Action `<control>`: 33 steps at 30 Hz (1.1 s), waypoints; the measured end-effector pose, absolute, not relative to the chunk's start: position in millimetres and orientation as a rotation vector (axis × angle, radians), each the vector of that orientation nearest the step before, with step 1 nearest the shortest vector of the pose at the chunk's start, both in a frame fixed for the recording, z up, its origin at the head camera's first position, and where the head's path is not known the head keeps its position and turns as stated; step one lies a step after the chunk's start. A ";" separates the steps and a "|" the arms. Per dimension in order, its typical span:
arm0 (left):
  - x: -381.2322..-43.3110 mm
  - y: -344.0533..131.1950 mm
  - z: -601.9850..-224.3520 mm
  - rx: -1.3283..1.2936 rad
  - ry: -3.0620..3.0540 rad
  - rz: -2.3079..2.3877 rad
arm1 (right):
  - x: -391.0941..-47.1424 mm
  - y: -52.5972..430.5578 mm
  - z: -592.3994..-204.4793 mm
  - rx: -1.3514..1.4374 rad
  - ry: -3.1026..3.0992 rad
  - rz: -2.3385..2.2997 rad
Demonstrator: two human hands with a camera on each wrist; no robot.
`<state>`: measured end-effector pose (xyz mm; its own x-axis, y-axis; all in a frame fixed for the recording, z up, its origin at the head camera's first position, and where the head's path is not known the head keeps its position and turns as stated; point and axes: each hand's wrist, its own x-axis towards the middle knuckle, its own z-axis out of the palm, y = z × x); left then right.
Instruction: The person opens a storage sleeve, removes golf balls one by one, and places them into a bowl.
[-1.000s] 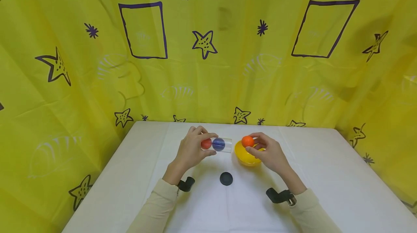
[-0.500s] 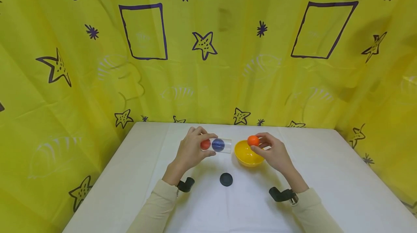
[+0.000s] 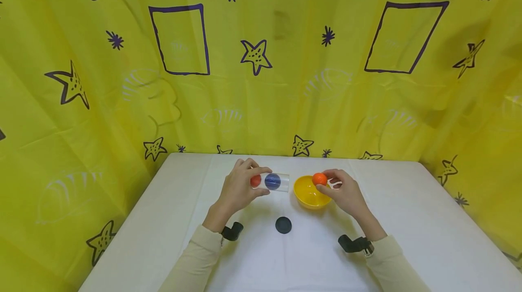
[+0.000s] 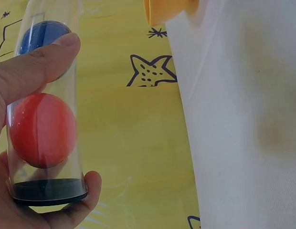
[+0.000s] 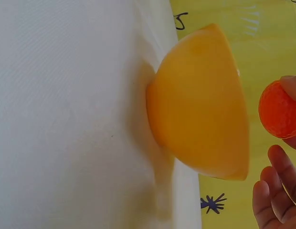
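My left hand [image 3: 238, 185] grips a clear plastic tube [image 3: 284, 182] that lies roughly level above the table, its free end towards the bowl. Inside the tube are a blue ball [image 3: 272, 182] and a red ball [image 4: 43, 130]; a black cap [image 4: 50, 192] closes the end by my palm. My right hand [image 3: 346, 192] pinches an orange ball [image 3: 320, 179] between thumb and finger, over the back right rim of a yellow bowl [image 3: 310, 197]. In the right wrist view the orange ball is apart from the bowl, and the other fingers [image 5: 281, 183] hang loose.
A round black lid [image 3: 283, 225] lies flat on the white table [image 3: 261, 260], nearer to me than the tube and bowl. A yellow curtain [image 3: 228, 101] with star prints hangs behind the table and along both sides.
My right hand has moved a little to the right with the orange ball, from over the bowl's middle to its right rim. My left hand and the tube have barely shifted.
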<state>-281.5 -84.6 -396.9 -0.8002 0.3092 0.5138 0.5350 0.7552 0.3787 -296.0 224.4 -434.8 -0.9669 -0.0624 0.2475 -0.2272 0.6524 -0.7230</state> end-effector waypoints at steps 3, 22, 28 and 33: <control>-280.9 -84.5 -396.6 -0.639 -2.538 -0.726 | -297.7 225.5 -439.5 0.245 -2.674 1.188; -280.8 -85.0 -395.9 -0.627 -2.569 -0.717 | -300.0 223.0 -456.2 0.126 -2.852 1.234; -280.1 -84.7 -395.2 -0.630 -2.573 -0.728 | -299.9 223.5 -458.2 0.119 -2.872 1.218; -279.9 -84.3 -394.8 -0.629 -2.574 -0.724 | -301.3 223.8 -460.4 0.131 -2.877 1.215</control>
<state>-279.9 -84.3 -394.8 -0.8224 0.3111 0.4763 0.5139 0.7655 0.3871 -301.3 223.8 -460.4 -0.9964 -0.0707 0.0474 -0.0833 0.6944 -0.7148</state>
